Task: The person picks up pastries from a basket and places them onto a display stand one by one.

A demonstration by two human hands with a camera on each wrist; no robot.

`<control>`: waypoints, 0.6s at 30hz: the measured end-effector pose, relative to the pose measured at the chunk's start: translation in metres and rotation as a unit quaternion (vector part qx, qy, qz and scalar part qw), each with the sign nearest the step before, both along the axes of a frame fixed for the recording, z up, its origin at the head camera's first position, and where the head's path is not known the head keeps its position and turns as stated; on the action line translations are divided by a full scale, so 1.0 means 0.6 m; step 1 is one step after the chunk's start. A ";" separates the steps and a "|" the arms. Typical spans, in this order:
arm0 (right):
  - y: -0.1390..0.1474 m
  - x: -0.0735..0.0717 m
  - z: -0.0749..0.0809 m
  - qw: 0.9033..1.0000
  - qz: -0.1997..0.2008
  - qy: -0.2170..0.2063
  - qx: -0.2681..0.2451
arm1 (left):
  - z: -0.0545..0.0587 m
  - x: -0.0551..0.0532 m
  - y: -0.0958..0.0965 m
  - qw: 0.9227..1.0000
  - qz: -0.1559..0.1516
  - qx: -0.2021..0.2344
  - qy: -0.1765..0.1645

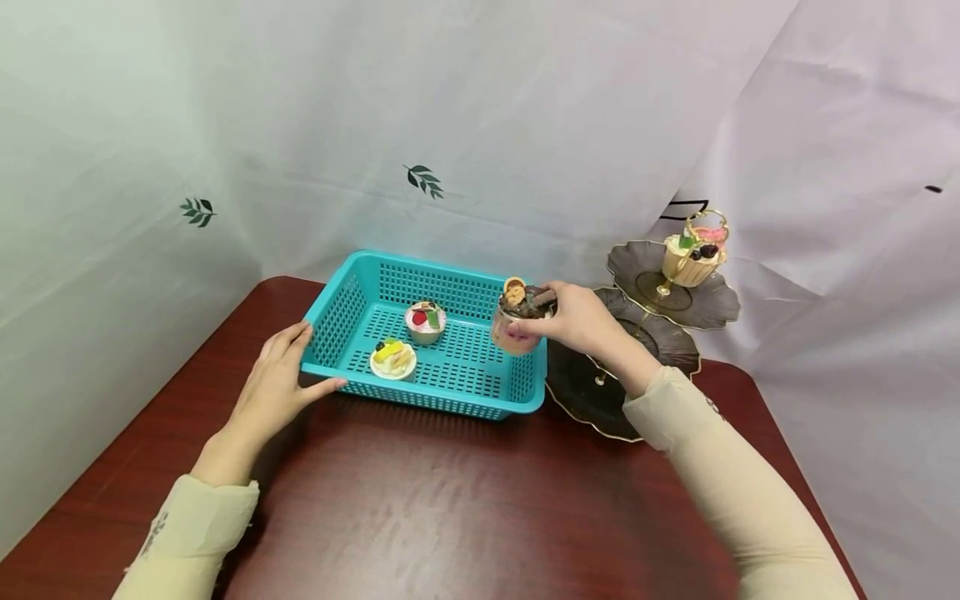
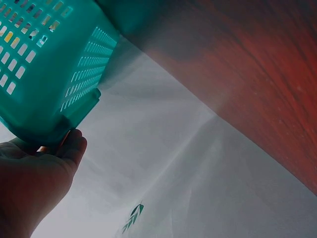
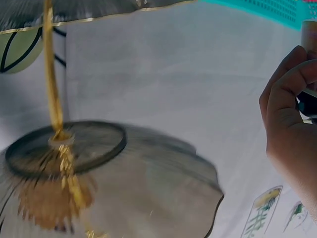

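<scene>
My right hand [image 1: 581, 321] grips a clear dessert cup [image 1: 516, 337] with a dark chocolate-like topping and a round orange-brown piece. The cup is over the right end of the turquoise basket [image 1: 442, 404]; whether it touches the basket I cannot tell. At the basket's front left corner, my left hand [image 1: 273, 379] rests against the rim, thumb spread from the fingers. Inside stand a cupcake with red and green topping [image 1: 425, 323] and one with yellow topping [image 1: 393, 360]. The right wrist view catches part of my right hand [image 3: 292, 109] at its edge.
A dark three-tier stand [image 1: 705, 308] with gold edges stands right of the basket, partly behind my right arm. On its top tier sits a cupcake [image 1: 690, 265] with berries. All stand on a red-brown table [image 1: 450, 500], before a white cloth [image 1: 480, 100] with leaf prints.
</scene>
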State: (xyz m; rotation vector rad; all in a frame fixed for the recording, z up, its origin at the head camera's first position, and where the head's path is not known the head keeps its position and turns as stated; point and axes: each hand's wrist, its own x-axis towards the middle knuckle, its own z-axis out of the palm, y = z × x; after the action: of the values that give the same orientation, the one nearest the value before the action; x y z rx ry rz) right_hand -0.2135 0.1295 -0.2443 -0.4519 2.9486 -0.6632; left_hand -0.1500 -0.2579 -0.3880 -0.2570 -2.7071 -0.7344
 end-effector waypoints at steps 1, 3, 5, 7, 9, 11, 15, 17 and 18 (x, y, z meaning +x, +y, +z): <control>0.003 0.002 0.003 1.000 -0.004 0.004 0.001 | 0.001 0.000 0.000 1.000 -0.001 0.000 0.000; 0.011 0.004 0.006 1.000 -0.010 0.009 0.005 | 0.002 -0.001 0.001 1.000 -0.002 -0.001 0.001; 0.019 0.006 0.009 1.000 -0.015 0.014 0.010 | 0.003 -0.002 0.002 1.000 -0.003 -0.003 0.003; 0.025 0.008 0.011 1.000 -0.017 0.020 0.013 | 0.004 -0.003 0.002 1.000 -0.003 -0.005 0.004; 0.030 0.011 0.013 0.999 -0.019 0.027 0.014 | 0.004 -0.004 0.002 1.000 -0.002 -0.006 0.004; 0.034 0.013 0.017 0.999 -0.018 0.034 0.014 | 0.003 -0.003 0.002 1.000 -0.002 -0.005 0.004; 0.040 0.018 0.025 0.999 -0.020 0.035 0.015 | 0.002 -0.001 0.002 1.000 -0.003 -0.002 0.001; 0.045 0.021 0.028 0.999 -0.022 0.037 0.014 | 0.001 0.000 0.001 1.000 -0.004 -0.001 0.000; 0.047 0.022 0.030 0.999 -0.022 0.039 0.014 | 0.001 0.001 0.001 1.000 -0.004 0.000 0.000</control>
State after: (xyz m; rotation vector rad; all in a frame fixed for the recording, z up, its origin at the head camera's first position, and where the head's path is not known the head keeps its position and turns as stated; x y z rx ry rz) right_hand -0.2002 0.1576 -0.2265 -0.4214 3.0458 -0.6222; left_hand -0.1495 -0.2572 -0.3873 -0.2674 -2.7084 -0.7370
